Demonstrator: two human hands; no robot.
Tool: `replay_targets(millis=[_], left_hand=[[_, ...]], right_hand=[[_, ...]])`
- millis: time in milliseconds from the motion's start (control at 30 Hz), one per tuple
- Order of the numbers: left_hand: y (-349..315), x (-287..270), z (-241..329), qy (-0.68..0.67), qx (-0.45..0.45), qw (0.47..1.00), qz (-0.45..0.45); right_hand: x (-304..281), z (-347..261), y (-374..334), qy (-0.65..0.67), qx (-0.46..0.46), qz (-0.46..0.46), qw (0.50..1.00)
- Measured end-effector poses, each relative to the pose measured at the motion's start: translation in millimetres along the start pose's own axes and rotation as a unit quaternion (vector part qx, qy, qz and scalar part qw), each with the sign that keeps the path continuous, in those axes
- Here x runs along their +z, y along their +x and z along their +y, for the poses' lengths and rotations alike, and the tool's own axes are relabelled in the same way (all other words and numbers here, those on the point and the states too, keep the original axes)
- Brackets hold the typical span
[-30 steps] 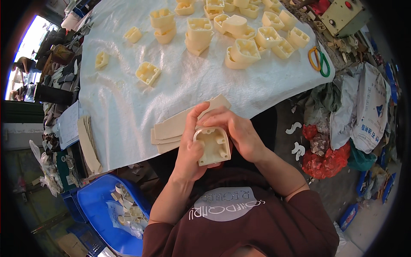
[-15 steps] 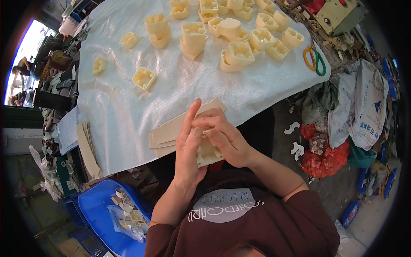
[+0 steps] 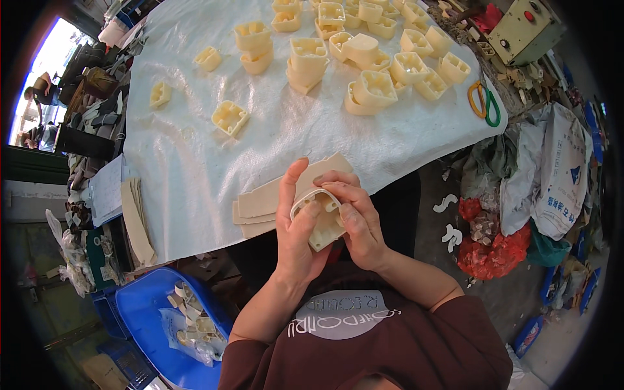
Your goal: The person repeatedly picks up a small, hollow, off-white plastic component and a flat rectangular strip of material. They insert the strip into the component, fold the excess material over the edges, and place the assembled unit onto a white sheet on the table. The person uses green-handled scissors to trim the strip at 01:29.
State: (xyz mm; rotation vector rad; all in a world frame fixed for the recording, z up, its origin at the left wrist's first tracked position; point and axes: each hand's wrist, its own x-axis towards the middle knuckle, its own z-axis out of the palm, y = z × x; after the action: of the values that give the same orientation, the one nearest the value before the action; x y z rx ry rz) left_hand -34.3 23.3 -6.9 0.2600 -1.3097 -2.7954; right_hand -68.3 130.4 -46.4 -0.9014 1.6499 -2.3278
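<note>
Close to my body, both hands grip one cream plastic housing, a hollow shell with rounded corners [image 3: 329, 229]; its open side faces up. My left hand [image 3: 294, 244] holds its left side, with the thumb inside the rim and the index finger raised. My right hand [image 3: 365, 235] is closed on the right side, its thumb at the right rim and its fingers along the far edge. Flat beige strips [image 3: 260, 200] lie on the table's near edge, just beyond my hands. A single similar housing [image 3: 230, 118] rests farther off on the white sheet.
Several cream housings, some stacked [image 3: 307, 62], cover the far part of the white-covered table [image 3: 188, 162]. Scissors with orange and green handles [image 3: 485, 104] lie at its right edge. More beige strips [image 3: 135, 218] sit at the left. A blue bin [image 3: 140, 312] stands below; bags [image 3: 491, 247] lie right.
My right fingers have moved off the top of the housing to its far and right rim, so its hollow inside shows. The left thumb has gone inside the rim. The view has shifted slightly.
</note>
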Motion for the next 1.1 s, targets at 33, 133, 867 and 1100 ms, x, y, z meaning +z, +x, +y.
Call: replay_targets(millis=[33, 133, 867, 1100], left_hand=[[-0.7, -1.0, -3.5, 0.013, 0.021, 1.000, -0.006], [-1.2, -4.2, -2.5, 0.026, -0.008, 1.000, 0.013], [-2.6, -4.8, -1.0, 0.054, 0.024, 0.996, -0.063], [-3.9, 5.3, 1.6, -0.088, 0.013, 0.993, -0.079]], right_hand=[[0.2, -0.4, 0.1, 0.021, 0.026, 0.008, 0.999], [-0.5, -5.0, 2.9, 0.039, 0.087, 0.007, 0.995], [-8.1, -38.2, 16.5, -0.219, 0.043, -0.045, 0.974], [-7.5, -24.7, 12.0, -0.072, 0.033, -0.005, 0.997]])
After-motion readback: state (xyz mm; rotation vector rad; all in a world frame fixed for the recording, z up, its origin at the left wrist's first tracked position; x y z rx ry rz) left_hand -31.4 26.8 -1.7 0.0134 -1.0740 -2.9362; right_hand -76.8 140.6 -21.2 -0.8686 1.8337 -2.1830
